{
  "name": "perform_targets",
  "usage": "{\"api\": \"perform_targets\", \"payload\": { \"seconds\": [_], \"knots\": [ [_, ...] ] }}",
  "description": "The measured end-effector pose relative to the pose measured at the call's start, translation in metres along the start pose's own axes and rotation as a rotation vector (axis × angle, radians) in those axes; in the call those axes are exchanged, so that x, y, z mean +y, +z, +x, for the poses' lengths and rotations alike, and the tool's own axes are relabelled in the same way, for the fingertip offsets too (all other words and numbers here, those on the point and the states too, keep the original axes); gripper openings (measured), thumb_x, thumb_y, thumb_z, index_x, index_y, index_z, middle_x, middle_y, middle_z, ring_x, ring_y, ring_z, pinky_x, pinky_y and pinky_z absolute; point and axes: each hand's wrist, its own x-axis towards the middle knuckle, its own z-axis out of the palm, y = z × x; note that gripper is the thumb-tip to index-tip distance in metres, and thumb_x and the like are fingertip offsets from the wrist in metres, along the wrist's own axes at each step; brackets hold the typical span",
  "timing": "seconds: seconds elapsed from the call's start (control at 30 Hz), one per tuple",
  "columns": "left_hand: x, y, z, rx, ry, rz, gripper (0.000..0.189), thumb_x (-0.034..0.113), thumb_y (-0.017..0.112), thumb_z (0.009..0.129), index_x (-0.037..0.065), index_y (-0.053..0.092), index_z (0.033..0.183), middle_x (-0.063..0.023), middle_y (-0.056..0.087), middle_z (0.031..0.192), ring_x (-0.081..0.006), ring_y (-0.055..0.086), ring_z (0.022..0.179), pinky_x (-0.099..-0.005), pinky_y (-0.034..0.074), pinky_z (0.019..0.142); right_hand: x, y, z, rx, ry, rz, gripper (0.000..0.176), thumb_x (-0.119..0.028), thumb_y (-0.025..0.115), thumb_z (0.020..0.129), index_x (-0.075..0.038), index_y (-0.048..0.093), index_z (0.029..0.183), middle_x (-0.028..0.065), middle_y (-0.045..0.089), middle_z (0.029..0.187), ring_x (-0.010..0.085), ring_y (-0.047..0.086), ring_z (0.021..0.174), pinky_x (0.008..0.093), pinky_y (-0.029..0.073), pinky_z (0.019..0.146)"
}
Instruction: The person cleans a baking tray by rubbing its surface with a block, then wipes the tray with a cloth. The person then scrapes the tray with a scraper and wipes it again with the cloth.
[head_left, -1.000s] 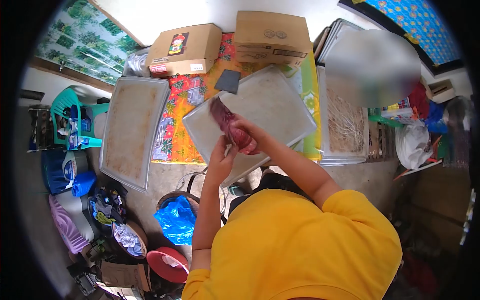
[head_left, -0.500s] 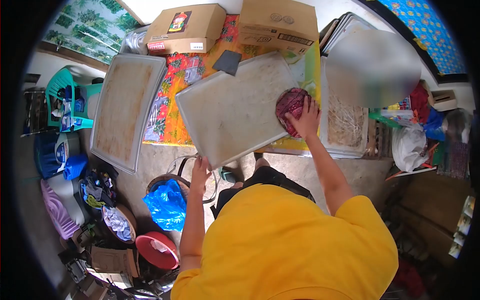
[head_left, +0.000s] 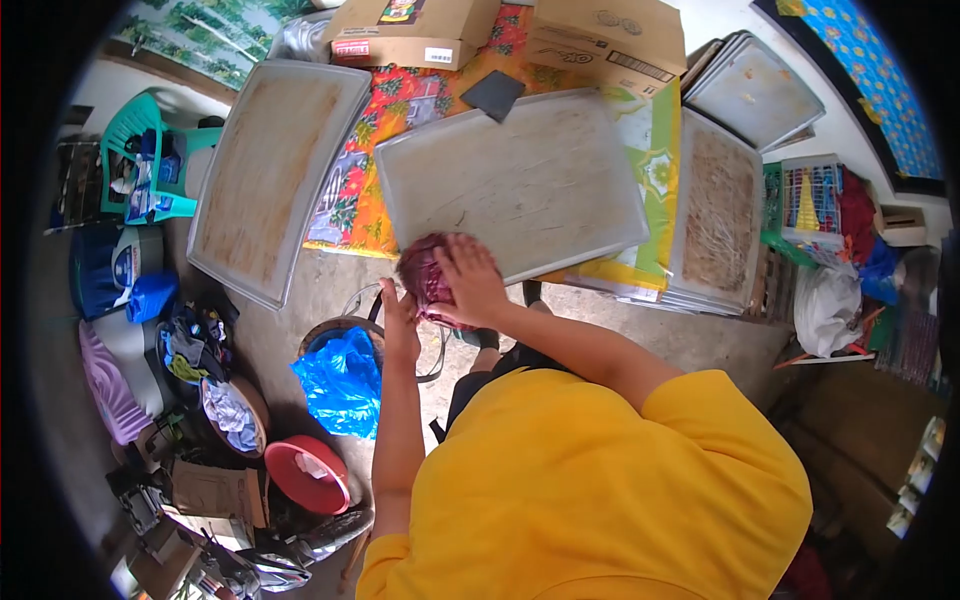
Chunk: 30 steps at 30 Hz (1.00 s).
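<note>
A large pale flat tray (head_left: pixel 520 185) with faint scuff marks lies at a slant on the table, its near edge jutting past the table's front. My right hand (head_left: pixel 472 280) presses a bunched maroon patterned cloth (head_left: pixel 424 268) onto the tray's near left corner, fingers spread over it. Beside the cloth, my left hand (head_left: pixel 402 325) grips the tray at that corner, its fingers upright along the edge. The cloth hides the corner itself. A dark grey square pad (head_left: pixel 493 95) rests against the tray's far edge.
On the left leans another stained tray (head_left: pixel 275 180). More trays (head_left: pixel 715 215) are stacked on the right. Cardboard boxes (head_left: pixel 605 42) stand at the back of the table. A blue plastic bag (head_left: pixel 340 385) and a red basin (head_left: pixel 308 474) sit on the floor at left.
My right hand has carried the maroon cloth from the tray's right end to its near left corner, beside my left hand. The blurred patch at upper right is gone; the view has shifted.
</note>
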Motion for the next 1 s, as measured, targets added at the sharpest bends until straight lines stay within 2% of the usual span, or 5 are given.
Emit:
{"api": "perform_targets", "payload": {
  "seconds": [0.23,0.33,0.53,0.7,1.0],
  "knots": [
    [-0.003,-0.013,0.002,-0.377,0.067,-0.296,0.073,0.072,0.028,0.093,0.013,0.046,0.133,-0.0087,0.060,0.122,-0.0227,0.059,0.109,-0.0391,0.047,0.092,-0.024,0.005,0.019,-0.234,0.011,0.609,0.055,-0.012,0.064,0.082,-0.013,0.050,0.135,0.0142,0.064,0.113,0.0303,0.061,0.109,0.0427,0.047,0.095],
    [-0.016,-0.010,0.014,-0.349,-0.149,0.016,0.089,0.079,0.032,0.087,0.024,0.012,0.154,-0.0142,0.046,0.143,-0.0292,0.056,0.111,-0.0401,0.042,0.086,0.002,-0.025,0.003,-0.049,0.170,0.834,0.056,-0.008,0.059,0.084,-0.018,0.048,0.139,0.0158,0.064,0.114,0.0303,0.066,0.100,0.0393,0.051,0.086],
    [-0.050,0.029,0.055,-0.216,0.332,0.458,0.092,0.029,0.058,0.092,0.022,-0.010,0.154,-0.0204,0.041,0.146,-0.0310,0.054,0.119,-0.0420,0.048,0.088,0.122,-0.128,-0.030,0.520,0.523,0.078,0.059,-0.001,0.053,0.080,-0.011,0.049,0.139,0.0171,0.060,0.123,0.0343,0.057,0.111,0.0429,0.043,0.097],
    [-0.042,0.029,0.063,-0.236,0.290,0.678,0.106,0.003,0.058,0.086,0.022,-0.025,0.149,-0.0265,0.038,0.146,-0.0323,0.056,0.118,-0.0306,0.056,0.074,0.227,-0.092,-0.042,0.377,0.762,-0.432,0.067,-0.048,0.053,0.090,-0.009,0.043,0.143,0.0195,0.033,0.152,0.0370,0.026,0.142,0.0544,0.015,0.116],
    [-0.051,0.028,0.064,-0.212,0.433,0.645,0.104,0.007,0.060,0.084,0.017,-0.019,0.152,-0.0308,0.036,0.146,-0.0399,0.055,0.120,-0.0353,0.053,0.085,0.293,-0.121,0.100,0.404,0.542,-0.503,0.070,-0.054,0.047,0.090,-0.007,0.044,0.141,0.0173,0.039,0.149,0.0330,0.031,0.141,0.0522,0.014,0.117]
  ]
}}
